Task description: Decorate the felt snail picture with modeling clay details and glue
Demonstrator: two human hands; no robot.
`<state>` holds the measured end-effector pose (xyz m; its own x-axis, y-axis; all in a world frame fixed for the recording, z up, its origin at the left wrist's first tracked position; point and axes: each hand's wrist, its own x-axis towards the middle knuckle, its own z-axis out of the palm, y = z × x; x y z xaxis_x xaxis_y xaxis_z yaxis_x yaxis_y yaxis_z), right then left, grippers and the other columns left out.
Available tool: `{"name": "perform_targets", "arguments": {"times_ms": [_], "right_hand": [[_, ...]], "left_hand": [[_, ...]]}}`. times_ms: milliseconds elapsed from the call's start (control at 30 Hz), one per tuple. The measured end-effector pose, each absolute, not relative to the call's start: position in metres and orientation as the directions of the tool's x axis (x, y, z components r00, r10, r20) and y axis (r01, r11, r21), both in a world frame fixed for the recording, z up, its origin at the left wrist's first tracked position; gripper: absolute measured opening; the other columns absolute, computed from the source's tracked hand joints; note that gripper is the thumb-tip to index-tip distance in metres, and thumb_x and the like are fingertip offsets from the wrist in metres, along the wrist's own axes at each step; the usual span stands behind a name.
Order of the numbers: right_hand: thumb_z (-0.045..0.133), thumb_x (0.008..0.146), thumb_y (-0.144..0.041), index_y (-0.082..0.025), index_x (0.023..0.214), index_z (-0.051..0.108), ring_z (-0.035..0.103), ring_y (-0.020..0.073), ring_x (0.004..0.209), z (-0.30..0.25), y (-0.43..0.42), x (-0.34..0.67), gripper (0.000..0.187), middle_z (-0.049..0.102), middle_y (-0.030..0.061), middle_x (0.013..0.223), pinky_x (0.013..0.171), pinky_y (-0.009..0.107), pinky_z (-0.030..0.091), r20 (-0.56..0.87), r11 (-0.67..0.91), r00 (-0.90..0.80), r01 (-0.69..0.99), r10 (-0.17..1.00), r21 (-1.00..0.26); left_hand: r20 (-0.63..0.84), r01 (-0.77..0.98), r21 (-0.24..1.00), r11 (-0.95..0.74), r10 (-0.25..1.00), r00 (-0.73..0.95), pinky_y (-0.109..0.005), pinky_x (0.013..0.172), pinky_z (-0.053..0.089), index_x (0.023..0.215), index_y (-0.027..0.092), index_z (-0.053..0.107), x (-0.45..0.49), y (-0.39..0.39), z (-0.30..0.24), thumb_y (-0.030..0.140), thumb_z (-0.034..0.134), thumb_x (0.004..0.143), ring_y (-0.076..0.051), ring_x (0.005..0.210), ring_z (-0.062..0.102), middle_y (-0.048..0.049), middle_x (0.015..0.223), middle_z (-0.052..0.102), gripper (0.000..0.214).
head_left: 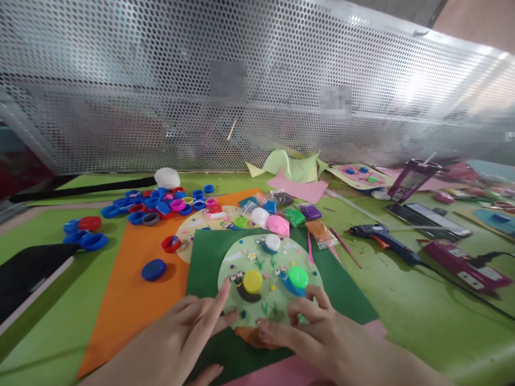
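Observation:
A pale green paper disc lies on a dark green sheet in front of me. It bears clay snails with bottle-cap shells: a yellow cap, a bright green cap and a white cap. Clay grass, dots and a flower surround them. My left hand rests at the disc's lower left, fingers stretched apart and holding nothing. One finger of my right hand touches a strip of orange-brown clay at the disc's lower edge. Its other fingers are bent over the disc, apart.
Loose bottle caps pile up at left beside a black-handled tool. Packets of coloured clay lie behind the disc. To the right are a glue gun, phone, purple power strip and drink can. Perforated metal stands behind.

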<state>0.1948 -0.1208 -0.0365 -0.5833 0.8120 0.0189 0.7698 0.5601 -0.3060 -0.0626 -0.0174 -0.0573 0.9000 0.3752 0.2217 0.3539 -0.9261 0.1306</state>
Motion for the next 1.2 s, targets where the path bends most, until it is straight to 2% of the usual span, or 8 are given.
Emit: {"name": "perform_targets", "arguments": {"times_ms": [233,400,533,600,700,833,967,1200], "right_hand": [[0.038,0.093,-0.048,-0.018,0.137,0.039,0.056,0.0265,0.093,-0.034,-0.128,0.204,0.053,0.068,0.0111,0.1,0.092,0.05,0.036,-0.012,0.522,-0.558,0.783,0.83,-0.338],[0.049,0.09,-0.035,-0.019,0.142,0.03,0.05,0.027,0.109,-0.034,-0.129,0.21,0.058,0.065,0.01,0.115,0.101,0.049,0.027,-0.088,0.411,-0.506,0.78,0.858,-0.472],[0.057,0.087,-0.032,-0.025,0.141,0.029,0.05,0.022,0.103,-0.04,-0.128,0.208,0.061,0.067,0.0048,0.107,0.099,0.042,0.031,0.03,0.351,-0.397,0.771,0.917,-0.531],[0.06,0.085,-0.035,-0.025,0.139,0.033,0.052,0.0207,0.096,-0.045,-0.127,0.205,0.061,0.065,0.0046,0.104,0.094,0.04,0.034,0.097,0.373,-0.381,0.765,0.919,-0.525],[0.064,0.082,-0.038,-0.023,0.137,0.035,0.051,0.0215,0.098,-0.05,-0.125,0.203,0.063,0.061,0.0069,0.108,0.093,0.04,0.036,0.132,0.386,-0.371,0.782,0.919,-0.489],[0.066,0.079,-0.033,-0.02,0.134,0.04,0.048,0.0238,0.101,-0.053,-0.122,0.204,0.062,0.056,0.0094,0.112,0.089,0.039,0.041,0.14,0.319,-0.286,0.846,0.948,-0.427],[0.067,0.079,-0.029,-0.021,0.136,0.036,0.047,0.0235,0.1,-0.057,-0.119,0.207,0.065,0.055,0.0086,0.109,0.087,0.039,0.043,0.165,0.315,-0.27,0.856,0.949,-0.41],[0.054,0.085,-0.013,-0.022,0.133,0.036,0.045,0.023,0.104,-0.054,-0.124,0.209,0.052,0.055,0.0095,0.114,0.087,0.038,0.042,0.301,0.39,-0.282,0.826,0.911,-0.408]], "left_hand": [[0.194,0.346,0.167,-0.923,0.375,0.906,-0.027,0.072,0.053,0.146,0.021,-0.01,-0.064,-0.016,-0.064,0.015,0.043,0.079,-0.021,0.095,0.063,0.0005,0.108,0.07,0.085],[0.23,0.332,0.151,-0.931,0.36,0.904,-0.026,0.074,0.052,0.145,0.019,-0.012,-0.065,-0.015,-0.067,0.015,0.04,0.081,-0.021,0.098,0.062,0.0015,0.108,0.07,0.083],[0.257,0.335,0.134,-0.933,0.359,0.897,-0.026,0.074,0.052,0.146,0.02,-0.012,-0.065,-0.016,-0.066,0.017,0.034,0.085,-0.021,0.099,0.062,0.0024,0.108,0.07,0.076],[0.245,0.332,0.119,-0.936,0.352,0.903,-0.025,0.072,0.052,0.146,0.02,-0.011,-0.066,-0.014,-0.066,0.018,0.037,0.085,-0.021,0.098,0.062,0.0024,0.108,0.07,0.077],[0.235,0.3,0.113,-0.947,0.318,0.918,-0.023,0.07,0.053,0.145,0.019,-0.012,-0.066,-0.013,-0.065,0.019,0.042,0.083,-0.02,0.097,0.063,0.0027,0.108,0.07,0.082],[0.261,0.322,0.135,-0.937,0.347,0.901,-0.025,0.075,0.051,0.146,0.02,-0.01,-0.064,-0.015,-0.064,0.018,0.037,0.086,-0.02,0.097,0.062,0.0013,0.107,0.07,0.076],[0.264,0.342,0.129,-0.931,0.365,0.893,-0.024,0.074,0.051,0.146,0.021,-0.009,-0.062,-0.017,-0.06,0.02,0.036,0.087,-0.02,0.096,0.063,0.0006,0.108,0.07,0.075],[0.268,0.351,0.107,-0.93,0.367,0.891,-0.024,0.072,0.05,0.146,0.02,-0.01,-0.062,-0.019,-0.058,0.02,0.03,0.09,-0.019,0.095,0.062,0.003,0.104,0.071,0.068]]}}
